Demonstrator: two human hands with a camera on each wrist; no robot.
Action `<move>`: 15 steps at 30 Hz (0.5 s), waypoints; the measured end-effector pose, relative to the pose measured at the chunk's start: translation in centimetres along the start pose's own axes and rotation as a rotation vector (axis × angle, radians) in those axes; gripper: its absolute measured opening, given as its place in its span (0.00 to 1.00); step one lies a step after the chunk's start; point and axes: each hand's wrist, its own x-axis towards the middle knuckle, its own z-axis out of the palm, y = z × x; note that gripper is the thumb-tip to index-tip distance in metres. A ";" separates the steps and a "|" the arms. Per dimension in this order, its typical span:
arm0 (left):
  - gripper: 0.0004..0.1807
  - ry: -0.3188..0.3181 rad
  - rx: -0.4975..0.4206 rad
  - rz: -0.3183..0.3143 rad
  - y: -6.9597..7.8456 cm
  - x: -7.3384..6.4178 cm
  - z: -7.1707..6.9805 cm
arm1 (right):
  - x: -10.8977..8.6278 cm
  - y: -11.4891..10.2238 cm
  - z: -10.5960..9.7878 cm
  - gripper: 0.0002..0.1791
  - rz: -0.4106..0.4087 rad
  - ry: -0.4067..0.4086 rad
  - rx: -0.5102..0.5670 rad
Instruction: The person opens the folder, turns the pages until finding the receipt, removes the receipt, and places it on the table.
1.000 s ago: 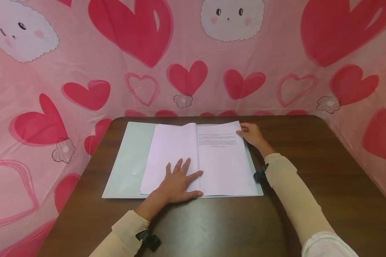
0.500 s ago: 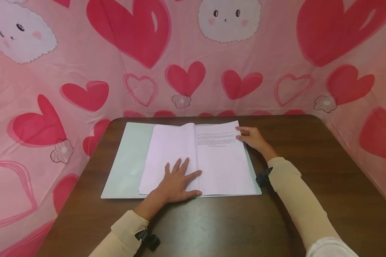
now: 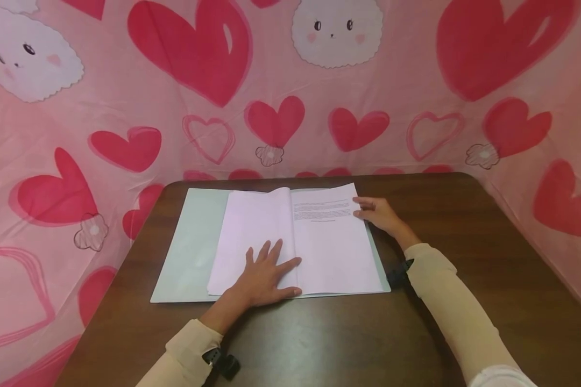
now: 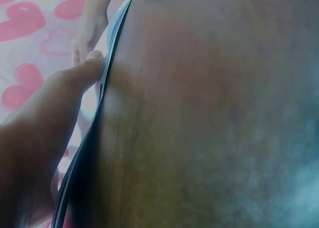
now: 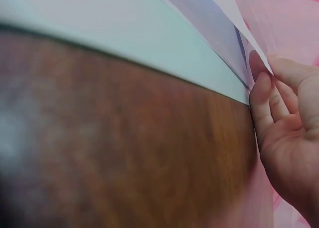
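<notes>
A pale green folder (image 3: 188, 252) lies open on the table, with white sheets in it. Spread fingers of my left hand (image 3: 262, 279) rest on the blank left-hand sheets (image 3: 256, 217), its thumb and index finger reaching the fold. Printed text fills the upper part of the right-hand page (image 3: 331, 252). My right hand (image 3: 380, 214) is at that page's upper right edge. In the right wrist view the lifted page (image 5: 239, 24) is pinched between thumb and finger, raised off the sheets below. The left wrist view shows only part of my left hand (image 4: 55, 98) at the folder's near edge.
The dark brown wooden table (image 3: 314, 344) extends around the folder on all sides. Behind it hangs a pink cloth (image 3: 314, 80) printed with red hearts. Each wrist carries a black strap-mounted camera (image 3: 228, 366).
My right hand has slid slightly down along the page's right edge, from near the top corner. My left hand stays in place. The head view has shifted a little.
</notes>
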 end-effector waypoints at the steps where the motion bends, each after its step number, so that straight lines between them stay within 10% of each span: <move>1: 0.43 0.000 -0.001 0.000 0.0 0.0 0.0 | -0.1 0.0 0.0 0.29 -0.004 -0.002 -0.004; 15: 0.43 -0.005 -0.005 0.004 0.1 -0.1 -0.1 | -1.5 0.0 0.2 0.29 0.003 -0.014 0.019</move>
